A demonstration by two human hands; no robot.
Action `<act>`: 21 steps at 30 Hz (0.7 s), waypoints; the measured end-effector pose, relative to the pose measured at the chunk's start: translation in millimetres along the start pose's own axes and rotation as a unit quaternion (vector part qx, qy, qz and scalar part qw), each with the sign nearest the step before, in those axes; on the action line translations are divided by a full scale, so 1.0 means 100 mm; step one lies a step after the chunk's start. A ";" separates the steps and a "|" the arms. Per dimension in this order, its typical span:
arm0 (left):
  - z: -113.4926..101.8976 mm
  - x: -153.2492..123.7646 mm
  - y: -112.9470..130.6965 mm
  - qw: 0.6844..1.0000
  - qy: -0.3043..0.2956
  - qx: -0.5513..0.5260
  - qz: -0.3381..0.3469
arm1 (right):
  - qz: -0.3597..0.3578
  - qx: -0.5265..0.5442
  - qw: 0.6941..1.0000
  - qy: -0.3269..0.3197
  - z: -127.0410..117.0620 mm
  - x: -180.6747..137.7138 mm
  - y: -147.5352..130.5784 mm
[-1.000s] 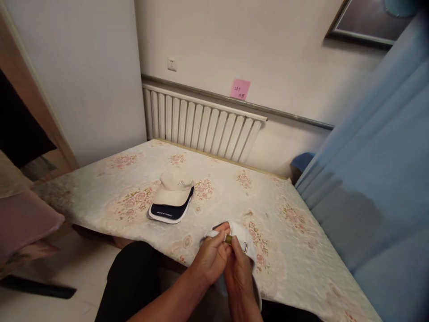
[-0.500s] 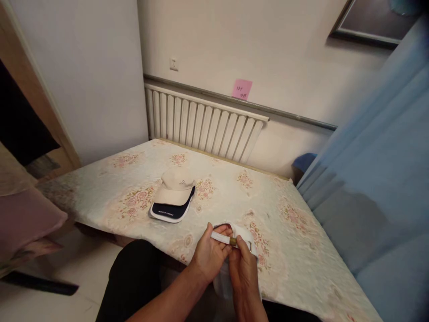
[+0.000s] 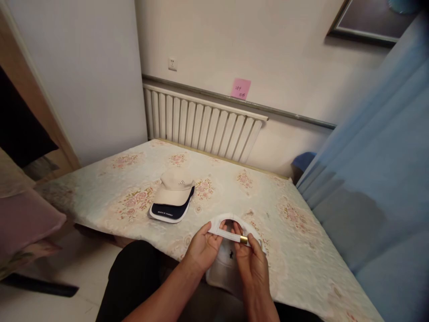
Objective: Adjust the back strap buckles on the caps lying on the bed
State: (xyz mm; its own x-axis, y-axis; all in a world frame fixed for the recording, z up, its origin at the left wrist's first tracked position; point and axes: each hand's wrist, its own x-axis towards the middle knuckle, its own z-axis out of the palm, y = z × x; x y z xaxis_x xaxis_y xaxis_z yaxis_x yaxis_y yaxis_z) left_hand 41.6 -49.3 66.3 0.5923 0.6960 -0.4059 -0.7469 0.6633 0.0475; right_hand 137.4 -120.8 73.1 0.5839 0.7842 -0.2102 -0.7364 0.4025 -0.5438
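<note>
A white cap (image 3: pixel 225 267) is held over the near edge of the bed, its back opening turned up. My left hand (image 3: pixel 201 249) pinches the left part of the cap's white strap. My right hand (image 3: pixel 253 264) grips the strap at its small brass buckle (image 3: pixel 243 239). Farther back on the flowered mattress (image 3: pixel 134 179) lies a beige cap (image 3: pixel 173 194) stacked on a dark blue cap (image 3: pixel 169 213) with a white rim.
A white radiator (image 3: pixel 201 125) runs along the far wall, with a pink sticky note (image 3: pixel 240 88) above it. Blue curtain (image 3: pixel 378 179) hangs at the right. Pink cushion (image 3: pixel 23 221) lies at the left. My dark-trousered knee (image 3: pixel 134 277) is below the bed edge.
The white cap has been turned and lifted so its back strap arches upward. My hands have spread apart along the strap, the right one moving right with the buckle.
</note>
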 end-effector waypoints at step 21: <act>0.20 -0.13 -0.22 0.995 -0.075 0.070 0.015 | -0.022 -0.067 0.994 -0.082 0.07 -0.07 0.06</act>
State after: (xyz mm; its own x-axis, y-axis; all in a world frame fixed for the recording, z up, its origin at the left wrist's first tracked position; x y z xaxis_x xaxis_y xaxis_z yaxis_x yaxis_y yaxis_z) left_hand 56.2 -67.7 89.0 0.6170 0.7418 -0.2628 -0.7212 0.6666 0.1886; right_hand 126.8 -120.3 77.5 0.5422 0.8385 -0.0546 -0.6528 0.3794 -0.6557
